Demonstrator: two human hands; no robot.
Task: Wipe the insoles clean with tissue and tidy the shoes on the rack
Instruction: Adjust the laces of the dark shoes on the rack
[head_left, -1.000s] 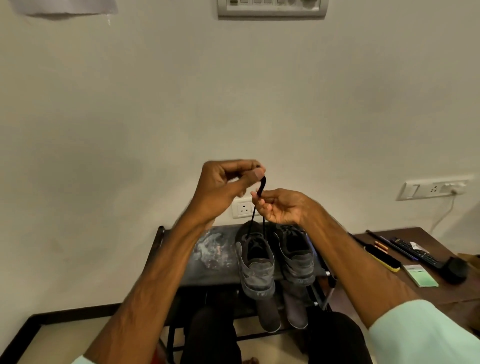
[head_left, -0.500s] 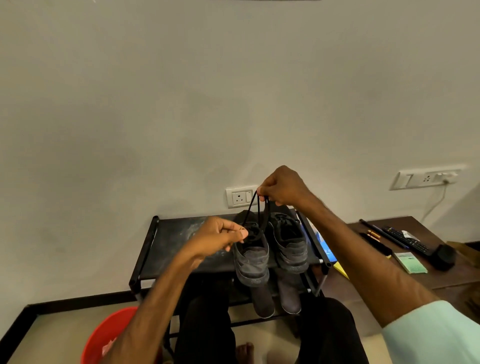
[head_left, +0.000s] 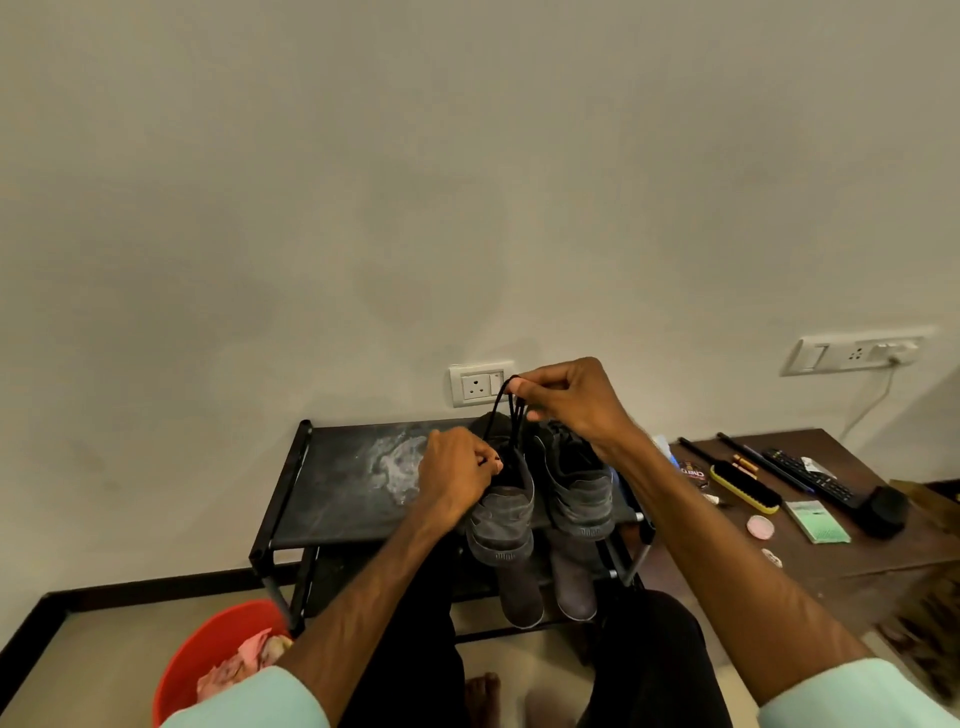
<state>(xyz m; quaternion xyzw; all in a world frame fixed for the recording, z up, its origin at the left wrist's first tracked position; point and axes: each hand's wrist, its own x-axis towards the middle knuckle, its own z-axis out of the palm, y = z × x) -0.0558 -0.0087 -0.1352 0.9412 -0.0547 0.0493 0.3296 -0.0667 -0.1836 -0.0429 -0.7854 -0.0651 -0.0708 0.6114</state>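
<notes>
Left hand (head_left: 457, 475) has its fingers curled, pinching the black lace (head_left: 496, 410) low down at the throat of a grey shoe (head_left: 501, 522) that sits on the top shelf of the rack (head_left: 332, 488). Right hand (head_left: 569, 402), raised above the shoe, pinches the upper ends of the lace between thumb and fingertips. A second grey shoe (head_left: 579, 499) stands just beside the first. Further right, a brush (head_left: 745, 488) lies on the desk (head_left: 883, 561).
</notes>
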